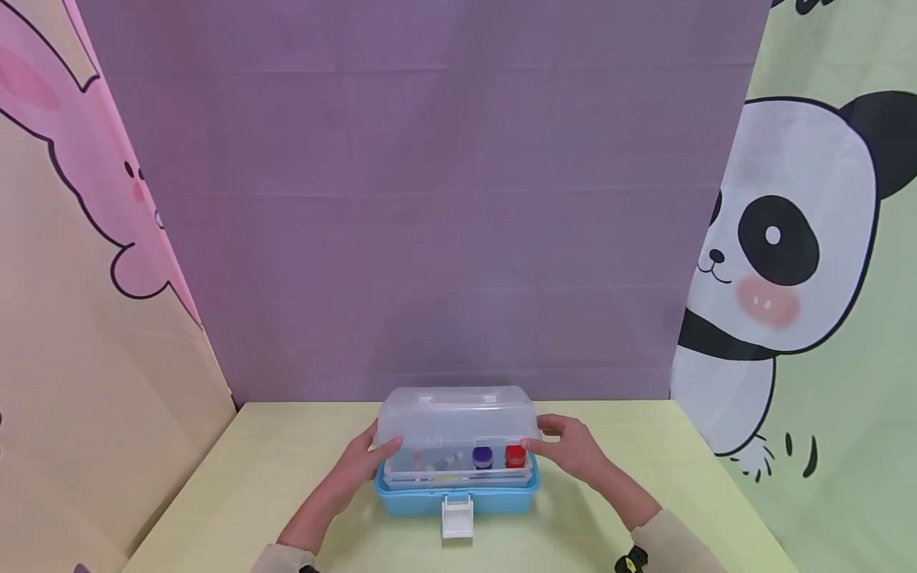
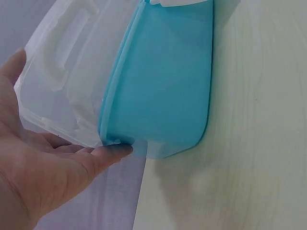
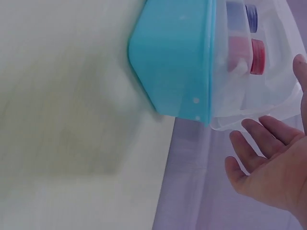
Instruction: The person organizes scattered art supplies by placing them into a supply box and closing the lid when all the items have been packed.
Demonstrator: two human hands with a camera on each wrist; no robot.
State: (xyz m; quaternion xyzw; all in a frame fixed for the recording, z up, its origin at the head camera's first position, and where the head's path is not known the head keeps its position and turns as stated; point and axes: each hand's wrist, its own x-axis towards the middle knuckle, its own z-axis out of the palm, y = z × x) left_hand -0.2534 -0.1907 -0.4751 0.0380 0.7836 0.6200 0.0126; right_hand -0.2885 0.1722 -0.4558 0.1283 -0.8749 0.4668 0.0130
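Note:
A light blue storage box [image 1: 494, 501] with a clear domed lid [image 1: 458, 418] stands at the middle of the table. Its white latch [image 1: 457, 517] hangs undone at the front. Through the lid show a purple-capped bottle [image 1: 483, 458] and a red-capped bottle [image 1: 515, 456]. My left hand [image 1: 361, 461] grips the left end of the lid, thumb on its front, fingers round the end by the blue rim. At the right end, my right hand [image 1: 576, 452] holds the lid corner between thumb and fingers, several fingertips close along the edge in the right wrist view.
The pale yellow table [image 1: 286, 446] ends at a purple cloth backdrop [image 1: 458, 199] close behind the box. Side curtains carry a pink cartoon animal [image 1: 93, 159] on the left and a panda [image 1: 788, 239] on the right.

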